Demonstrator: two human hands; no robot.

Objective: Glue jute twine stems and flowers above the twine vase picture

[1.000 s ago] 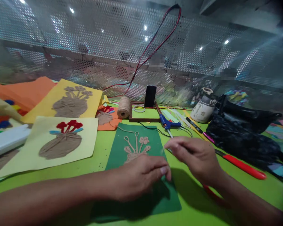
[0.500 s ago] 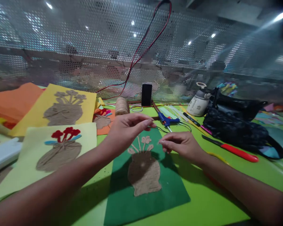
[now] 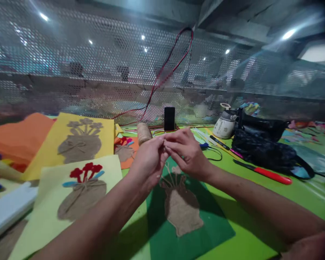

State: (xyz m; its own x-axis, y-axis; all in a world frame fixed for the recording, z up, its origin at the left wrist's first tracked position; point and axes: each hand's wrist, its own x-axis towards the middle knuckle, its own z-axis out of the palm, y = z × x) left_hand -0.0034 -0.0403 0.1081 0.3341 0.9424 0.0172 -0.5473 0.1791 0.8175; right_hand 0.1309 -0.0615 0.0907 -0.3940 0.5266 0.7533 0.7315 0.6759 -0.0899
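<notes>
Both hands meet in the air above a dark green sheet (image 3: 219, 234). My left hand (image 3: 150, 157) is closed, with thumb and fingers pinched together at something too small to make out. My right hand (image 3: 188, 151) pinches at the same spot, its fingertips touching those of the left. Below them, a brown twine vase (image 3: 182, 209) lies on the green sheet, with thin twine stems and small flowers (image 3: 176, 170) at its neck. Part of the flowers is hidden by my hands.
To the left lie a pale yellow sheet (image 3: 48, 191) with a red-flowered vase and a yellow sheet (image 3: 46, 155) with a twine vase. Behind stand a twine spool (image 3: 144, 133) and a black phone (image 3: 169, 118). At right are a red-handled knife (image 3: 272, 175), a black bag (image 3: 262, 144) and a bottle (image 3: 223, 124).
My hands were apart and have come together, fingertips touching. The right hand moved left and up, now covering most of the blue glue gun. The whole view has shifted slightly.
</notes>
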